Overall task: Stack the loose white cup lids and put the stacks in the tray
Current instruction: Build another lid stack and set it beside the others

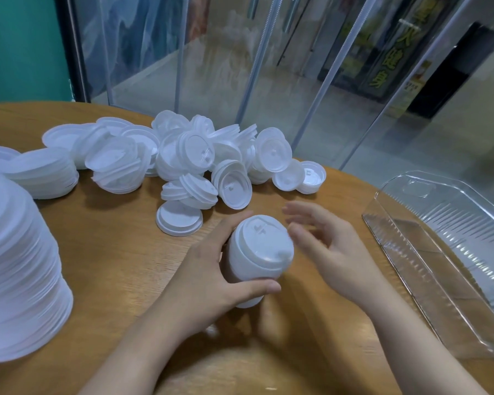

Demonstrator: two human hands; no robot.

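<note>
My left hand (208, 269) grips a short stack of white cup lids (258, 252) just above the table, thumb in front and fingers behind it. My right hand (325, 246) hovers beside the stack on its right, fingers spread, holding nothing. A heap of loose white lids (200, 155) lies across the middle of the table beyond my hands. One lid (178, 218) lies flat alone, close to my left hand. The clear plastic tray (445, 223) stands at the right with nothing in it that I can see.
A tall stack of larger white lids (20, 269) stands at the near left, with another leaning stack (44, 172) behind it. The round wooden table (120, 252) ends just past the heap. Glass partitions rise beyond the far edge.
</note>
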